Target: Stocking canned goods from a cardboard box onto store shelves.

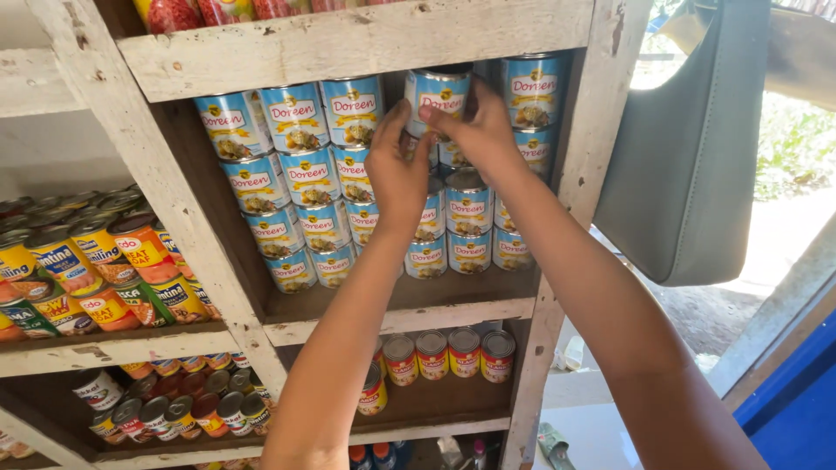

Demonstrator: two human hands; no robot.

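From the head camera, looking slightly up at a rough whitewashed wooden shelf unit [366, 39], both bare arms reach into the middle compartment, which is packed with stacked light-blue round tin cans with yellow and white labels [300, 178]. The left hand [399, 170] is raised with fingers curled around the left side of one light-blue tin can at the top of the stack [440, 91], and the right hand [477, 130] grips the same can from the right, fingertips on its front near the top edge; the can sits high in the compartment, just under the upper board and right of centre, between the taller rows at left and the single column of cans at the far right. Below, a lower shelf holds small red-and-yellow labelled tin cans [448, 352] standing in a row. To the left, another compartment holds mixed yellow, blue and red tins lying tilted [96, 270]. At the right, a grey-green fabric bag [688, 165] hangs beside the shelf post.
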